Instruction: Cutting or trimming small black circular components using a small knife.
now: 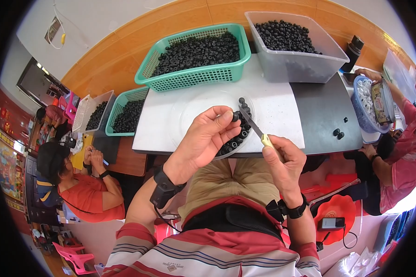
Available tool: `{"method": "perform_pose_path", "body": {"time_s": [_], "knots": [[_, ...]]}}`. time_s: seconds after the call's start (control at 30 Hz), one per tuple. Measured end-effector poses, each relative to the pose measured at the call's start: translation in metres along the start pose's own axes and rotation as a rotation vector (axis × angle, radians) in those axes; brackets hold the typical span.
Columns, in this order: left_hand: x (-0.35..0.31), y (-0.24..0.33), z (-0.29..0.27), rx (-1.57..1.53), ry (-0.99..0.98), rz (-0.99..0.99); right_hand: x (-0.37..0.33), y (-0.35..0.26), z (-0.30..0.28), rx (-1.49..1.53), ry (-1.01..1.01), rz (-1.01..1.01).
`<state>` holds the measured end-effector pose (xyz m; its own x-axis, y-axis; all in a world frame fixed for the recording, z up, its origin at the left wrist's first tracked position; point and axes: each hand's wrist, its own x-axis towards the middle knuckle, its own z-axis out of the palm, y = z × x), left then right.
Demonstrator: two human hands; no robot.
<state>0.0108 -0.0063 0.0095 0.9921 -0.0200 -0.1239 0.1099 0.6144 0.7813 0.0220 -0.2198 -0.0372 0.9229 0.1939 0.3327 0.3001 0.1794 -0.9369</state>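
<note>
Between the thumb and fingertips of my left hand (199, 138) is a small round black part (236, 117). My right hand (285, 164) grips a knife (253, 125) by its yellow handle, and the blade points up and left beside the black part; whether it touches cannot be made out. Both hands are over the near edge of a white board (282, 108). Beneath them lies a clear round dish (180, 104), with several loose black parts (226, 147) along its right side, partly hidden by my fingers.
At the back stand a green basket (198, 76) and a translucent bin (300, 69), both full of black parts. Smaller containers, including a green basket (117, 113), stand left. People sit on both sides; a blue basket (370, 117) holds white pieces at right.
</note>
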Motion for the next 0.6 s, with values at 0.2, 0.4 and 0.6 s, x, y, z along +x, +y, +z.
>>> {"method": "perform_pose_path", "body": {"time_s": [0.2, 0.4, 0.6], "knots": [[-0.006, -0.010, 0.008, -0.149, 0.021, -0.043, 0.001, 0.003, 0.005, -0.065, -0.036, -0.077], [-0.010, -0.018, 0.009, -0.219, 0.018, -0.027, 0.001, 0.004, 0.006, -0.163, -0.067, -0.198], [-0.014, -0.024, 0.009, -0.270, -0.032, -0.040, 0.003, 0.002, 0.005, -0.268, -0.041, -0.329]]}}
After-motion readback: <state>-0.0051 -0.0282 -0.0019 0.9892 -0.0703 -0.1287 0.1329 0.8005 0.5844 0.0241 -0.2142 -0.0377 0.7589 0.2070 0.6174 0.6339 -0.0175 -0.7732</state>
